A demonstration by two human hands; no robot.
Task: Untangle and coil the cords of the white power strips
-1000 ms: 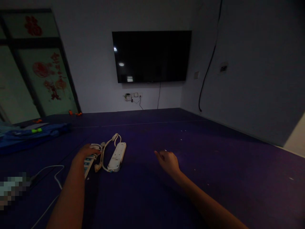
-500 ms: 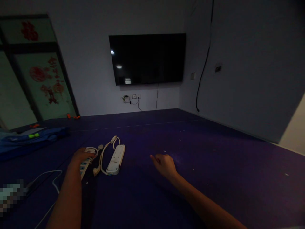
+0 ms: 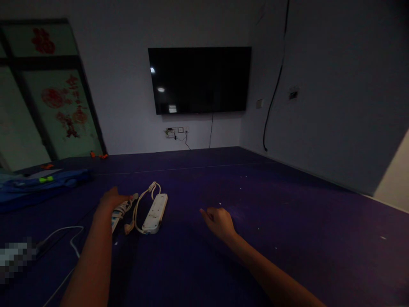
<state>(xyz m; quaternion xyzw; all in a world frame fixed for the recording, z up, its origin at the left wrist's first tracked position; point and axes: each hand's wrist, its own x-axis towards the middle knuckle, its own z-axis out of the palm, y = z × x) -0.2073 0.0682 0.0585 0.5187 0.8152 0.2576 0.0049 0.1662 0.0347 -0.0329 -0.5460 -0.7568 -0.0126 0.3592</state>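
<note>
My left hand (image 3: pixel 113 198) is at the far end of a power strip (image 3: pixel 115 219), its thumb stretched out to the right and apart from the fingers, which are partly hidden. A white cord (image 3: pixel 122 208) is wound around that strip, and its plug end (image 3: pixel 134 197) lies near my thumb tip. To the right lies a second white power strip (image 3: pixel 155 214) with a looped cord and a plug (image 3: pixel 128 228). My right hand (image 3: pixel 220 221) is held above the purple surface, fingers curled in and thumb out, with nothing visible in it.
Blue cloth (image 3: pixel 68 177) lies at the left on the purple surface (image 3: pixel 191 264). A thin white cable (image 3: pixel 75 247) runs from a pixelated object (image 3: pixel 14 258). White scraps (image 3: pixel 382 237) are scattered at the right. A television (image 3: pixel 201 81) hangs on the far wall; a black cable (image 3: pixel 271 102) dangles beside it.
My left hand has shifted away and slightly up off the wound cord, and its thumb has spread to the right. My right hand has barely moved.
</note>
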